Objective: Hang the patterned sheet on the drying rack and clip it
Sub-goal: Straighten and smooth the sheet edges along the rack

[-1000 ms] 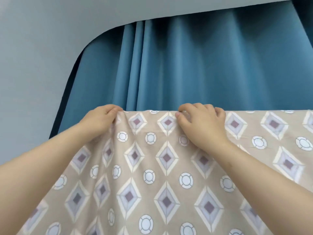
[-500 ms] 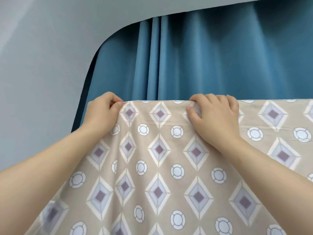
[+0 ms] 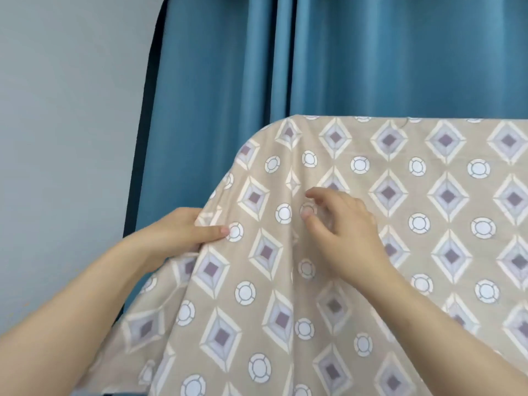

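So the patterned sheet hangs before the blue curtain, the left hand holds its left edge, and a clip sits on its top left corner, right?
No: the head view shows no clip on the top left corner of the patterned sheet. The rest holds: it hangs before the blue curtain, and the left hand holds its left edge.

Open room left of the sheet, curtain behind
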Action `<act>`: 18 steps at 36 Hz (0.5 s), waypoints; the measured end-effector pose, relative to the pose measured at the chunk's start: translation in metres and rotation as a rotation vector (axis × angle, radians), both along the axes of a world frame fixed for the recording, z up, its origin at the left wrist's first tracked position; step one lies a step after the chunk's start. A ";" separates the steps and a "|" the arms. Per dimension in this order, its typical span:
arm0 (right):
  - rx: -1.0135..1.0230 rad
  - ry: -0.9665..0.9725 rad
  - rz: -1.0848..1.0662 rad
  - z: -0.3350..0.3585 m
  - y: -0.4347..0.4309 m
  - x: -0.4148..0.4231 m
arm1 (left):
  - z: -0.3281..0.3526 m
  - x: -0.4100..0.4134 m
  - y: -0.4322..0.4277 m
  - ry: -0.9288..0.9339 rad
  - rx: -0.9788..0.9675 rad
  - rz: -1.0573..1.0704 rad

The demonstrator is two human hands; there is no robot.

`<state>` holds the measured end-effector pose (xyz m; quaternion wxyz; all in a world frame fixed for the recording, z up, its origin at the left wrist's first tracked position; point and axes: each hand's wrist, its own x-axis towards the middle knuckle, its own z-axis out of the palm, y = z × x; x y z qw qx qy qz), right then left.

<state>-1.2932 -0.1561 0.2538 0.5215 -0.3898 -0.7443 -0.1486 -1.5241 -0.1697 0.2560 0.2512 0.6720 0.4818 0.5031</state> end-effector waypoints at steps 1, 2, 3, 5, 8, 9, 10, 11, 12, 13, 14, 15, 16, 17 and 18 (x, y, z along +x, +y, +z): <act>-0.033 0.008 0.040 -0.015 0.000 -0.005 | -0.011 -0.001 -0.002 -0.035 -0.028 -0.018; -0.062 0.014 0.075 -0.030 -0.002 -0.010 | -0.021 -0.002 -0.004 -0.085 -0.030 -0.018; -0.090 0.021 0.107 -0.045 -0.003 -0.014 | -0.030 -0.006 -0.003 -0.144 0.019 0.020; -0.148 0.038 0.167 -0.075 -0.006 -0.020 | -0.046 -0.014 -0.005 -0.251 0.189 0.213; -0.222 0.048 0.234 -0.116 -0.009 -0.023 | -0.068 -0.018 -0.018 -0.378 0.397 0.424; -0.260 0.056 0.257 -0.129 -0.010 -0.024 | -0.077 -0.017 -0.022 -0.359 0.355 0.404; -0.301 0.068 0.282 -0.141 -0.012 -0.023 | -0.086 -0.016 -0.029 -0.312 0.264 0.372; -0.337 0.080 0.307 -0.152 -0.014 -0.024 | -0.098 -0.018 -0.031 -0.279 0.182 0.361; -0.373 0.095 0.326 -0.163 -0.016 -0.025 | -0.109 -0.020 -0.034 -0.288 0.142 0.393; -0.408 0.108 0.346 -0.173 -0.019 -0.025 | -0.117 -0.024 -0.037 -0.322 0.159 0.478; -0.443 0.118 0.372 -0.181 -0.021 -0.027 | -0.123 -0.029 -0.041 -0.390 0.215 0.593; -0.479 0.126 0.395 -0.190 -0.022 -0.029 | -0.131 -0.037 -0.044 -0.463 0.292 0.667; -0.523 0.135 0.413 -0.196 -0.025 -0.030 | -0.136 -0.042 -0.049 -0.514 0.330 0.684; -0.561 0.145 0.434 -0.202 -0.027 -0.032 | -0.141 -0.047 -0.052 -0.519 0.321 0.658; -0.593 0.155 0.462 -0.207 -0.028 -0.034 | -0.147 -0.048 -0.057 -0.493 0.267 0.609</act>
